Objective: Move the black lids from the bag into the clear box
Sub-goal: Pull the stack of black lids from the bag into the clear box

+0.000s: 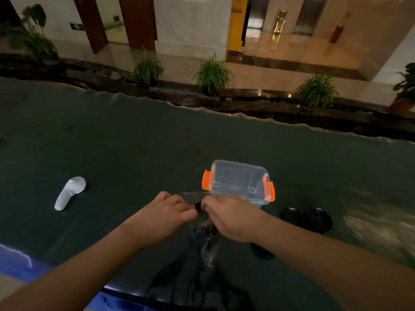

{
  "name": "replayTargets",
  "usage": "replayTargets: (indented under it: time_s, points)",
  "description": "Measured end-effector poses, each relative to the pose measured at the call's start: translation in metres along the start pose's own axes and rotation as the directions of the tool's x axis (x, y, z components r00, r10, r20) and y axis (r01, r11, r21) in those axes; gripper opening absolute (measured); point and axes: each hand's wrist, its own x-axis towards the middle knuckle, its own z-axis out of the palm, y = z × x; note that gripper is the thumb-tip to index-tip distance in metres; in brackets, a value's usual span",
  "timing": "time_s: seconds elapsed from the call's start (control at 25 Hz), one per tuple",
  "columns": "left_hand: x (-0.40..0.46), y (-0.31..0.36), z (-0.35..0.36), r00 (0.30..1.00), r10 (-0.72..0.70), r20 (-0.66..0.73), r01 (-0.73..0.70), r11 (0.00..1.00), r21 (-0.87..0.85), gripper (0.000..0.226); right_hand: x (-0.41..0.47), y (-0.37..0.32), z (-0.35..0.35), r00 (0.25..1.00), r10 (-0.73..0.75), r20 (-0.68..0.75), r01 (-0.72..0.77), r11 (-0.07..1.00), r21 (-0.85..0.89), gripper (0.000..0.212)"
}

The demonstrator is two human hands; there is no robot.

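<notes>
A clear plastic bag (206,248) hangs between my hands, just in front of the clear box (238,182) with orange latches. My left hand (161,216) and my right hand (231,218) both pinch the bag's mouth, with a black lid (198,207) showing between the fingertips. More dark lids show through the bag below my hands. Two black lids (292,215) (318,219) lie on the table right of the box, and another black lid (261,252) lies partly under my right forearm. The box looks empty.
A white handheld controller (69,193) lies on the dark green table (134,153) to the left. Beyond the table's far edge are potted plants (212,75) and a shiny floor. A dark strap or cloth lies at the near edge.
</notes>
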Motion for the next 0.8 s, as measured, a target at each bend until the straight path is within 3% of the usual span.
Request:
replayTargets:
  time_s: [0.12,0.16,0.24,0.32,0.4,0.44,0.52,0.6,0.72,0.8]
  points:
    - [-0.003,0.005,-0.003,0.997,-0.027,0.07,0.022,0.997,0.072,0.038,0.009,0.003,0.002,0.98,0.134,0.149,-0.126,0.99,-0.063,0.021]
    - [-0.003,0.006,-0.003,0.993,-0.048,0.112,0.038,0.995,0.095,0.04,0.011,0.004,0.003,0.975,0.15,0.167,-0.132,0.985,-0.111,0.031]
    - [-0.002,0.01,-0.005,0.978,-0.08,0.193,0.058,0.991,0.119,0.044,0.013,0.008,0.007,0.966,0.168,0.198,-0.117,0.962,-0.247,0.073]
    - [0.0,0.012,-0.009,0.994,-0.047,0.095,0.037,0.994,0.108,0.038,0.014,0.012,0.011,0.956,0.181,0.229,-0.099,0.939,-0.33,0.11]
    - [-0.003,0.011,-0.003,0.992,-0.045,-0.119,0.047,0.999,0.014,0.036,0.011,0.018,0.017,0.951,0.183,0.249,-0.089,0.933,-0.347,0.13]
    - [-0.005,0.01,0.003,0.973,-0.119,-0.199,0.099,0.989,-0.108,0.045,0.009,0.02,0.019,0.95,0.184,0.251,-0.088,0.931,-0.353,0.135]
    - [-0.009,0.01,0.026,0.92,-0.335,-0.203,0.237,0.888,-0.393,0.072,0.004,0.026,0.022,0.948,0.189,0.254,-0.088,0.928,-0.362,0.14]
    - [-0.011,0.012,0.061,0.878,-0.478,-0.032,0.385,0.744,-0.546,0.105,-0.001,0.029,0.022,0.948,0.181,0.261,-0.085,0.936,-0.341,0.138]
    - [-0.003,0.021,0.113,0.793,-0.537,0.288,0.581,0.523,-0.624,0.145,-0.005,0.032,0.021,0.957,0.124,0.263,-0.047,0.958,-0.282,0.123]
    - [0.007,0.03,0.141,0.739,-0.554,0.384,0.622,0.34,-0.705,0.153,-0.006,0.034,0.022,0.961,0.094,0.262,-0.027,0.969,-0.247,0.108]
